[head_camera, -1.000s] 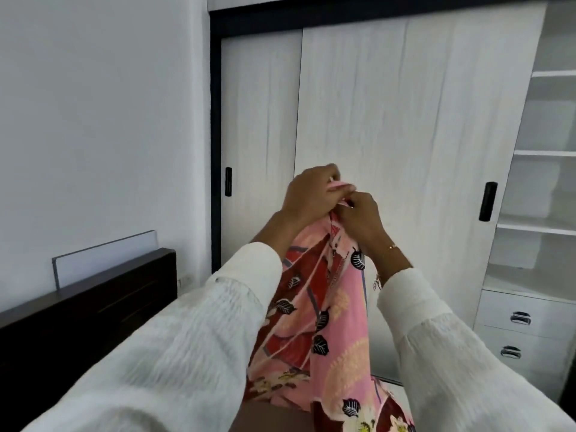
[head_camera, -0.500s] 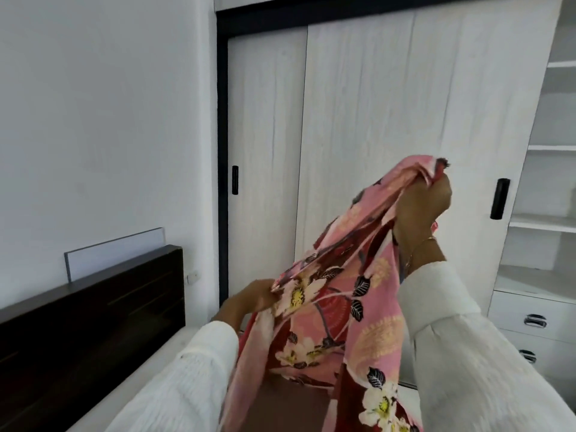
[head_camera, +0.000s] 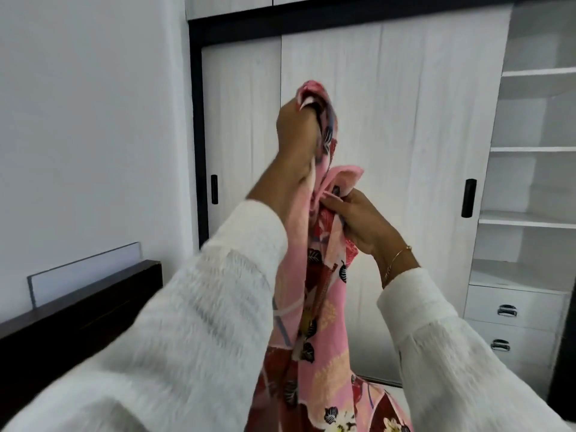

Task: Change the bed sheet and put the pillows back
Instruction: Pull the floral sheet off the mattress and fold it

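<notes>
A pink and dark red floral bed sheet [head_camera: 324, 353] hangs bunched in front of me, running down out of the frame's bottom. My left hand [head_camera: 296, 132] is raised high and grips the sheet's top edge in a fist. Just below and to the right, my right hand [head_camera: 358, 219] pinches another fold of the same sheet, thumb on the cloth. Both arms wear white sleeves. No pillows are in view.
A dark wooden headboard [head_camera: 78, 316] stands at lower left against the white wall. A white sliding wardrobe [head_camera: 405, 151] with black handles fills the back. Open shelves [head_camera: 536, 145] and drawers [head_camera: 511, 310] are at the right.
My left hand rose from low at the left to above the right hand. My right hand came down and inward. The spread sheet has gathered into a narrow hanging bundle.
</notes>
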{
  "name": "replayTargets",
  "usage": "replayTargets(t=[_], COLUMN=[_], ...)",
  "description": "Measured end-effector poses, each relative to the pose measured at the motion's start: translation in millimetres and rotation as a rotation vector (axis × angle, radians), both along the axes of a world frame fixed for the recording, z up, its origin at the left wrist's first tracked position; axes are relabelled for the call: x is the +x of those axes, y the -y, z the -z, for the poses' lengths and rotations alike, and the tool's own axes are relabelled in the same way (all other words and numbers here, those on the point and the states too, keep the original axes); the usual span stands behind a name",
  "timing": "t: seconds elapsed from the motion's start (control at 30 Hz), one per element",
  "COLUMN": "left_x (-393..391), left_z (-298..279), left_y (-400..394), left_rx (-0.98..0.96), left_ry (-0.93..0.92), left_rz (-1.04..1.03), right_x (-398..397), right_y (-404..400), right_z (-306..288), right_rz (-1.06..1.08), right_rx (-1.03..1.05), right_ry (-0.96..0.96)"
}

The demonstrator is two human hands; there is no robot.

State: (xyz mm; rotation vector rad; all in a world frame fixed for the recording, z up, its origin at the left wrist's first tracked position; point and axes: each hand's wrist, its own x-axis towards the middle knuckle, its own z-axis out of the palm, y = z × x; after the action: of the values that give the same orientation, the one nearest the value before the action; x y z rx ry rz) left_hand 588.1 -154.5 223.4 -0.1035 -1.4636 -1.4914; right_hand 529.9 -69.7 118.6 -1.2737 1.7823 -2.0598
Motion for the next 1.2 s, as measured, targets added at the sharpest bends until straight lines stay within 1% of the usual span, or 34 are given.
replayTargets(t=[0.03, 0.07, 0.13, 0.17, 0.2, 0.23, 0.27, 0.33, 0.4, 0.43, 0.47, 0.5, 0.53, 0.57, 0.6, 0.63, 0.7, 0.73, 0.77, 0.8, 0.83, 0.87, 0.9, 0.97, 1.0, 1.07, 1.1, 1.13, 1.2], left_x=[0.8, 2.5, -0.6, -5.8, -8.3, -9.6, -9.5, -3.8, -0.9, -0.6, -3.5, -4.9, -6.0, -7.7, -7.7, -7.1, -0.4, 6.4, 14.1, 19.4, 24.5, 25.3, 22.8, 15.0, 11.7, 4.5, 1.3, -3.0, -8.4], left_z=[-4.9, -5.0, 9.5, 22.4, 36.2, 50.6, 63.9, 85.6, 101.1, 107.0, 110.2, 109.0, 103.6, 95.0, 84.4, 73.1, 46.9, 30.2, 11.7, -8.0, -27.1, -42.4, -52.6, -53.3, -44.6, -15.3, 3.3, 22.0, 55.2], left_y=[3.5, 6.9, 18.9, 27.3, 35.0, 43.0, 48.8, 59.1, 66.4, 67.8, 68.2, 66.1, 63.4, 62.3, 62.5, 66.3, 76.1, 79.1, 80.2, 80.2, 77.9, 76.9, 77.5, 82.2, 86.3, 98.8, 105.5, 112.9, 125.0], left_rx=[-0.111, -0.22, -0.397, -0.453, -0.496, -0.507, -0.493, -0.446, -0.458, -0.46, -0.455, -0.44, -0.41, -0.371, -0.332, -0.323, -0.427, -0.46, -0.455, -0.459, -0.507, -0.587, -0.684, -0.857, -0.941, -1.079, -1.114, -1.099, -0.947], left_ry=[0.025, 0.063, 0.176, 0.254, 0.333, 0.406, 0.46, 0.497, 0.527, 0.538, 0.55, 0.557, 0.545, 0.514, 0.459, 0.387, 0.197, 0.083, -0.035, -0.139, -0.226, -0.25, -0.213, 0.025, 0.166, 0.458, 0.599, 0.732, 0.887], left_rz=[-0.095, -0.186, -0.303, -0.332, -0.34, -0.316, -0.255, -0.002, 0.262, 0.36, 0.411, 0.407, 0.34, 0.214, 0.055, -0.107, -0.445, -0.567, -0.633, -0.65, -0.649, -0.623, -0.577, -0.519, -0.541, -0.593, -0.596, -0.586, -0.554], right_x=[1.1, 1.1, 0.1, -1.8, -2.1, -4.3, -6.5, -10.2, 0.6, 13.2, 29.5, 42.6, 52.1, 55.7, 58.3, 59.6, 50.4, 44.5, 41.0, 37.7, 36.0, 33.7, 33.1, 19.3, 6.3, -23.6, -37.9, -44.3, -49.7], right_y=[0.5, 2.7, 9.7, 14.2, 17.5, 20.2, 22.0, 27.2, 34.1, 38.7, 43.4, 49.5, 53.9, 57.6, 57.7, 56.0, 48.4, 45.2, 42.9, 41.2, 39.8, 38.1, 36.6, 33.3, 31.8, 26.7, 21.3, 14.9, 5.1], right_z=[-3.9, -6.3, -6.0, -5.8, -8.5, -13.5, -20.9, -45.5, -74.0, -88.3, -102.8, -115.0, -124.6, -132.3, -136.4, -137.9, -137.8, -137.9, -136.7, -135.6, -133.0, -130.0, -127.1, -116.7, -108.0, -85.3, -72.9, -60.3, -34.7], right_rz=[-0.046, -0.016, 0.204, 0.319, 0.404, 0.445, 0.47, 0.461, 0.343, 0.271, 0.209, 0.165, 0.137, 0.109, 0.103, 0.069, 0.006, 0.029, 0.077, 0.112, 0.096, 0.091, 0.073, 0.154, 0.272, 0.556, 0.688, 0.787, 0.872], right_rx=[-0.016, 0.001, 0.103, 0.124, 0.11, 0.057, 0.004, -0.109, -0.184, -0.215, -0.238, -0.271, -0.328, -0.415, -0.515, -0.603, -0.737, -0.782, -0.801, -0.833, -0.886, -0.923, -0.953, -0.882, -0.783, -0.518, -0.365, -0.225, -0.009], right_ry=[0.028, -0.003, -0.174, -0.215, -0.204, -0.148, -0.098, -0.062, -0.062, -0.074, -0.099, -0.145, -0.173, -0.19, -0.152, -0.068, 0.068, 0.092, 0.084, 0.068, 0.054, 0.043, 0.029, 0.019, 0.007, -0.017, -0.027, -0.028, 0.001])
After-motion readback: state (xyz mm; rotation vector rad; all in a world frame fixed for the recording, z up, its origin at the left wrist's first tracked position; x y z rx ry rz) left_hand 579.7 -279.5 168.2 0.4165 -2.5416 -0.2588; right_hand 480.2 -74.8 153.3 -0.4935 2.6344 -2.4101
